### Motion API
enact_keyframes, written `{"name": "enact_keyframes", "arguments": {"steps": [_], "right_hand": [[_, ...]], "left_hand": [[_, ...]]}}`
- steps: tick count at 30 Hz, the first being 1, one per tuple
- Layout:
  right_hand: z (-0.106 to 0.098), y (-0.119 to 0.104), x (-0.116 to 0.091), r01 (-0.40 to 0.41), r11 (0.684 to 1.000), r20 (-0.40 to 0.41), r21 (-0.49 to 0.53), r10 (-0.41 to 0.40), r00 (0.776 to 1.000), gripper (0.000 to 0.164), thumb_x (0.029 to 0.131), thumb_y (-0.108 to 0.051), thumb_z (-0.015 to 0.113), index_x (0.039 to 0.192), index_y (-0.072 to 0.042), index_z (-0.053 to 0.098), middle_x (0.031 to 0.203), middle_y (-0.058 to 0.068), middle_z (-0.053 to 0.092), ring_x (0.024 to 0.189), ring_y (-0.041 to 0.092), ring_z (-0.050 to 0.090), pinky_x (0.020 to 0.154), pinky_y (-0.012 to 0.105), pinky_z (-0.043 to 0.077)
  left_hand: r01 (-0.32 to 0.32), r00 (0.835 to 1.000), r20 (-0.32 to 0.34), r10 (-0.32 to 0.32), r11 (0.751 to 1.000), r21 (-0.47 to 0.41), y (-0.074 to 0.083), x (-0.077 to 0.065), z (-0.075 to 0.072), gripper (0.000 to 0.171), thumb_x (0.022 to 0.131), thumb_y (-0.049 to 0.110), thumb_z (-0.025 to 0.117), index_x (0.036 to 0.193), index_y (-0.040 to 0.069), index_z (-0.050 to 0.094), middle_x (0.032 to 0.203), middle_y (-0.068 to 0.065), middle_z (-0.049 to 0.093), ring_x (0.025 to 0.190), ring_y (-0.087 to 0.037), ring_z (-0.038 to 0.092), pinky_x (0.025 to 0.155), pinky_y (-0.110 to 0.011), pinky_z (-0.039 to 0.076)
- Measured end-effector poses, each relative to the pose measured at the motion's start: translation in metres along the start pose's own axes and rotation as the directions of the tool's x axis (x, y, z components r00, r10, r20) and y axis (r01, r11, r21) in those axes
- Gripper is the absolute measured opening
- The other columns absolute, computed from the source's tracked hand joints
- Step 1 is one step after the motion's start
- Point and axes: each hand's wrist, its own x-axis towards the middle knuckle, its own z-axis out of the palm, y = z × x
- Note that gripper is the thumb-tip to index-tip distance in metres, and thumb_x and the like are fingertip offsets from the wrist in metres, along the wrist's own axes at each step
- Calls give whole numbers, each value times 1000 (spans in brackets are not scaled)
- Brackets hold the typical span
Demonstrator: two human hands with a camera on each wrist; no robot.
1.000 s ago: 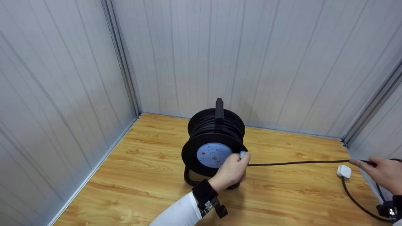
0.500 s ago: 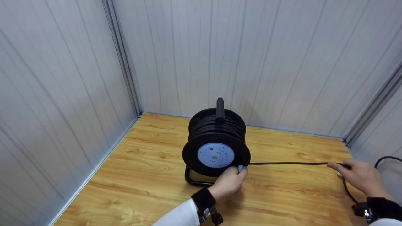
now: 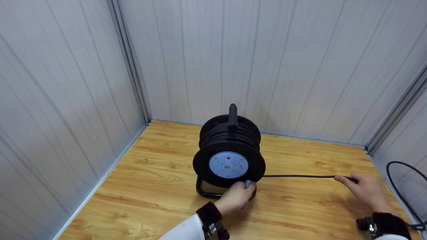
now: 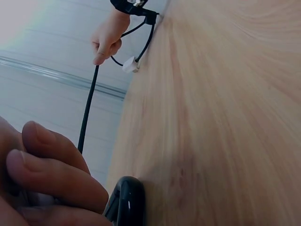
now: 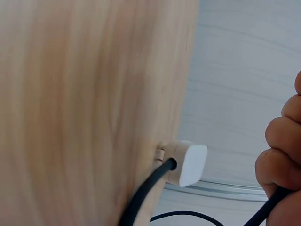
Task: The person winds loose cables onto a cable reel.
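Note:
A black cable reel (image 3: 257, 163) stands on its tubular frame in the head view, black cable wound on its drum. A pale blue socket plate (image 3: 228, 165) fills the middle of its front disc. At the disc's lower right, my left hand (image 3: 235, 196) grips a small light-blue crank knob (image 3: 248, 183). To the right, my right hand (image 3: 368, 191) holds the black cable (image 3: 300, 176), which runs nearly straight from the reel to its fingers. In the right wrist view, the cable's white plug (image 5: 193, 165) sits at the board's edge, below and left of the curled fingers.
The wood-grain tabletop (image 3: 143, 186) meets pale panel walls (image 3: 200, 60) at the left, back and right. A loose loop of cable (image 3: 405, 196) curves up against the right wall. The reel's black carrying handle (image 3: 233, 116) points upward.
My left hand has carried the knob clockwise from the disc's right side to its lower right, and the socket plate has turned with it. My right hand has moved left toward the reel, holding the cable.

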Motion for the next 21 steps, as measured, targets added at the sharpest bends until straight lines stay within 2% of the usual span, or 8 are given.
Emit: {"name": "enact_keyframes", "arguments": {"steps": [4,10,15,21], "right_hand": [[4,-9,-2,11,1000,31,1,-11,999,55,94,-59,66,66,-18,44,57,-1,40,51,16,38,53,29,23],[11,-27,1,42,999,39,10,-43,998,56,94,-59,66,64,-18,43,56,-3,35,49,16,36,52,28,22],[22,-43,2,89,995,30,33,-90,995,56,93,-58,68,64,-19,40,55,-7,30,45,14,32,50,27,20],[35,-58,0,163,987,5,13,-163,987,53,94,-52,69,63,-21,39,54,-9,29,44,11,30,50,26,21]], "left_hand": [[11,1000,7,-11,1000,-8,-9,-2,-7,59,105,52,44,53,24,41,44,7,35,35,-12,32,35,-27,26],[12,1000,24,-8,986,-166,-25,-9,-16,54,105,44,49,60,15,50,45,5,36,35,-11,31,35,-26,23],[8,1000,-11,-11,973,-229,-39,-15,-26,49,104,38,52,67,7,56,45,3,40,36,-10,33,35,-24,22],[8,999,-39,-18,967,-256,-51,-23,-42,44,102,37,55,68,9,54,44,4,41,35,-8,32,35,-22,22]]}}
